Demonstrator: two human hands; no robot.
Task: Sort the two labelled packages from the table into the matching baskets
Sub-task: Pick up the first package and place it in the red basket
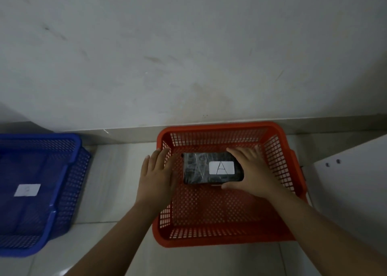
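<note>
Blue basket (69, 171): at nine o'clock on the floor, cut off by the left edge; a white label (27, 190) lies inside, its letter too faint to read.
Left hand (156, 175): at the centre, over the orange basket's left wall, fingers (155, 156) spread wide and flat, holding nothing; just beside the package's left end, contact not certain.
Package (199, 168): black, wrapped in film, inside the orange basket towards twelve o'clock; its white tag reads "A".
Right hand (254, 171): at three o'clock of the package, fingers over its far edge and thumb under the near one, gripping its right end.
Orange basket (222, 127): on the floor against the wall (188, 45).
Step in hand: judged to be setting the A package down in the orange basket.
Next move: release the grip, lift both hands clear, fetch the second package.
Hidden: whether the package rests on the basket bottom cannot be told; any label in the orange basket, the second package and the counter are not seen; a white panel (351, 181) at three o'clock is cut off.
</note>
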